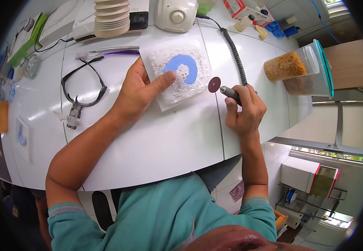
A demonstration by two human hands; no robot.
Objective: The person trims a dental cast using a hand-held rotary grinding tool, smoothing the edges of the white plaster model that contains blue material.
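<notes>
My left hand (146,90) is closed on a square white bumpy pad (198,65) with a sheet under it, its thumb resting on top beside a blue ring (191,67) that surrounds a white middle (183,73) dotted with small silvery bits. My right hand (247,108) grips a dark metal rotary handpiece (229,92) carrying a thin reddish-brown disc (214,84), just right of the pad and not touching it. A coiled black cord (233,48) runs up from the handpiece side toward the back.
A white machine with a dial (175,14) stands at the back. Black glasses (103,90) and slim tools (123,52) lie left. Two plastic containers (286,69) sit near the right edge, and a small pad (21,134) lies far left. Another person's arm (41,213) shows low at left.
</notes>
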